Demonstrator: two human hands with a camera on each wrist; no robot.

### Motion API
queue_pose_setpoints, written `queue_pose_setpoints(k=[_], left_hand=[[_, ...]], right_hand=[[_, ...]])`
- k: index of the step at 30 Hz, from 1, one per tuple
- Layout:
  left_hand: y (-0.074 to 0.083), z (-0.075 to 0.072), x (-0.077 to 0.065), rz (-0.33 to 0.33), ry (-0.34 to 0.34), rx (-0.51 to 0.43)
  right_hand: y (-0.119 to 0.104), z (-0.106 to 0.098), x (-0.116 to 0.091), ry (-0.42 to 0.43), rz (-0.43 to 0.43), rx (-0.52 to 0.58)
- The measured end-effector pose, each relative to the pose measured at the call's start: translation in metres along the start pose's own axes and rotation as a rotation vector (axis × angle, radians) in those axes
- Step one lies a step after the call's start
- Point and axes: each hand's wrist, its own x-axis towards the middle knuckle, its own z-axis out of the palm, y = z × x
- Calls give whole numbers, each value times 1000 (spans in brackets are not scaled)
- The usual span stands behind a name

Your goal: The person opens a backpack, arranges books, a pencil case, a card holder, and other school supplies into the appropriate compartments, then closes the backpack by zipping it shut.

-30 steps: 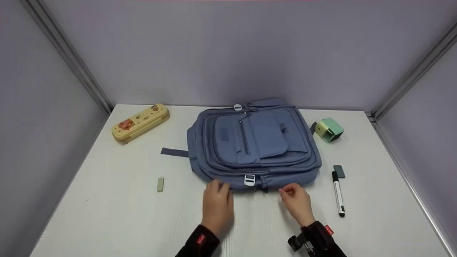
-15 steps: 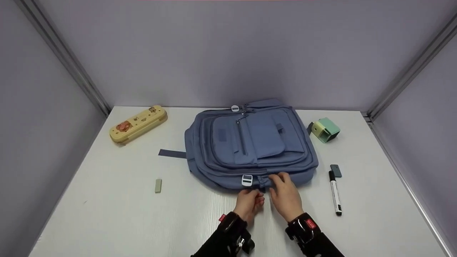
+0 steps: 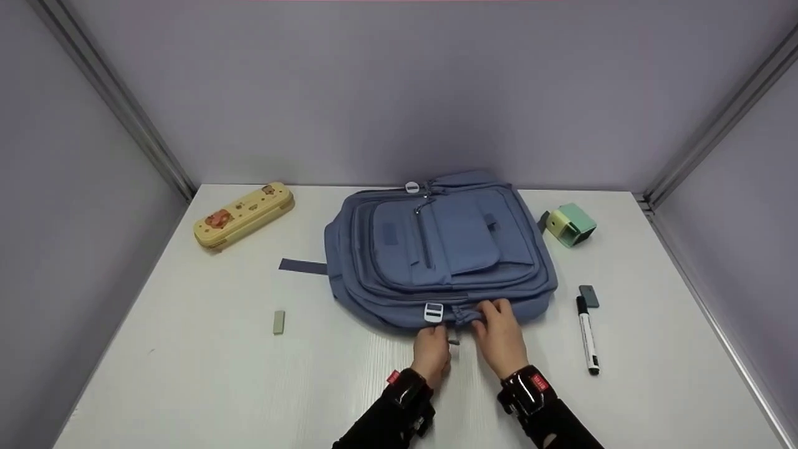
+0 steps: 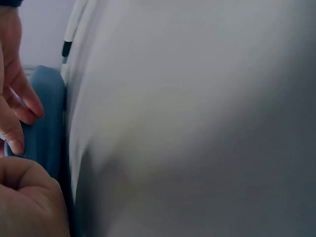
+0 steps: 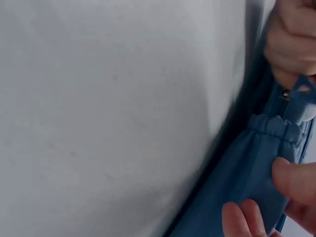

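Note:
A blue backpack lies flat on the table, front pockets up. At its near side, below the white strap buckle, my left hand has curled fingers on the bag's edge. The right wrist view shows a metal zipper slider right beside those fingers; exactly what they pinch is hidden. To the right, my right hand grips the gathered side pocket, thumb on one side and fingers on the other. A small dark tab sticks out between the hands.
A yellow pencil case lies at the back left. Nearer stands a small pale green block. On the right are a green-and-yellow boxy object, a small dark block and a white marker. Grey panels enclose the table.
My left hand has moved right along the bag's near edge and curled its fingers there. My right hand has shifted slightly left and up onto the side pocket. The backpack stays put.

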Motion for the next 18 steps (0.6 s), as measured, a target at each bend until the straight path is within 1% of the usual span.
queue_pose_setpoints(k=[2,4,5,7,9,11,13,15,18], left_hand=[[1,-3,-2,123,33,206],[4,-10,-5,252,71,432],[5,-14,-6,298,69,511],[8,-24,-9,370,78,664],[10,-35,-11,426,99,797],[12,-47,-13,466,118,888],[13,-60,-14,502,129,946],[14,-73,-14,541,144,982],[16,-90,-15,581,158,1012]], right_hand=[[1,0,1,9,16,5],[2,0,2,16,24,8],[3,0,2,16,27,6],[4,1,2,13,35,6],[4,1,3,6,40,5],[5,0,3,-1,47,10],[6,0,3,-8,51,14],[6,-1,4,-18,55,17],[7,-2,5,-35,59,16]])
